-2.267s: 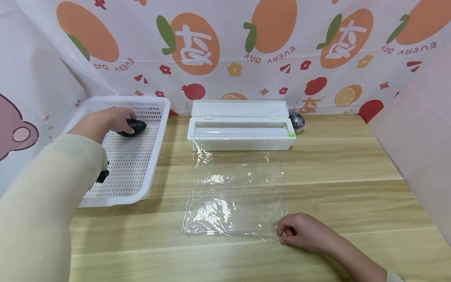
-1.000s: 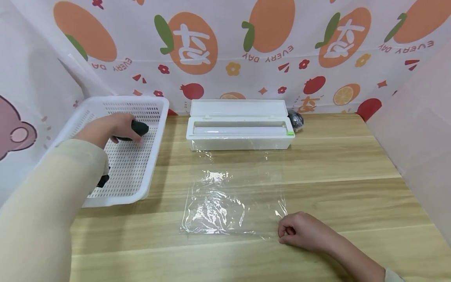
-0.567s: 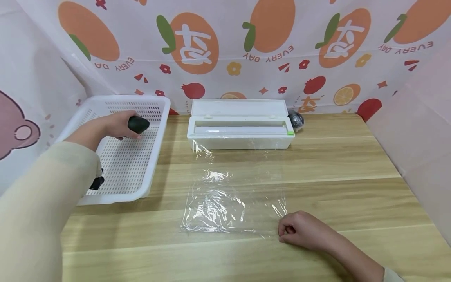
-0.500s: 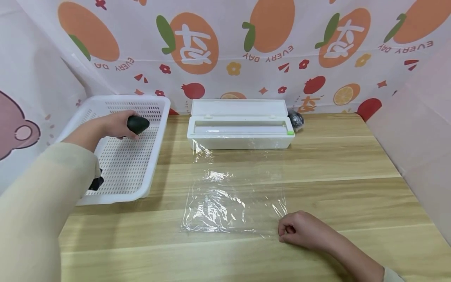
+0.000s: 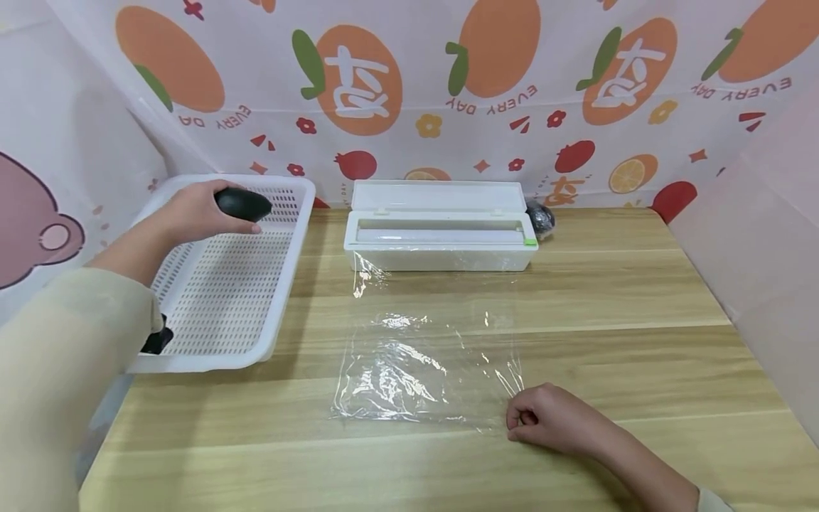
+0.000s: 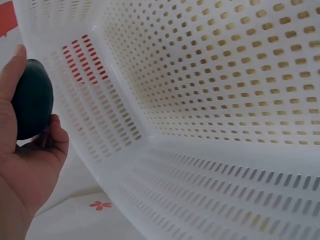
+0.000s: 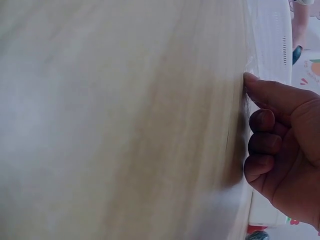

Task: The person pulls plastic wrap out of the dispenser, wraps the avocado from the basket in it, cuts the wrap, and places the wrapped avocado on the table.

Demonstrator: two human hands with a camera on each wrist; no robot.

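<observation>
My left hand (image 5: 198, 212) grips a dark green avocado (image 5: 243, 205) over the far part of a white perforated basket (image 5: 274, 313). In the left wrist view the fingers curl round the avocado (image 6: 36, 100), level with the basket's rim. My right hand (image 5: 544, 416) pinches the near right corner of a clear sheet of plastic wrap (image 5: 397, 377). The right wrist view shows thumb and forefinger together at the film's edge, the other fingers (image 7: 262, 145) curled in. The sheet runs back to a white wrap dispenser (image 5: 438, 262), its lid raised and a roll inside.
A dark, film-wrapped round thing (image 5: 540, 219) sits at the dispenser's right end. A green cutter tab (image 5: 530, 242) is on the dispenser's front right edge. Behind the wooden table (image 5: 640, 370) hangs a fruit-print cloth (image 5: 473, 142).
My left hand has taken hold of the avocado and raised it from the basket's floor to about rim height. My right hand stays at the film's corner.
</observation>
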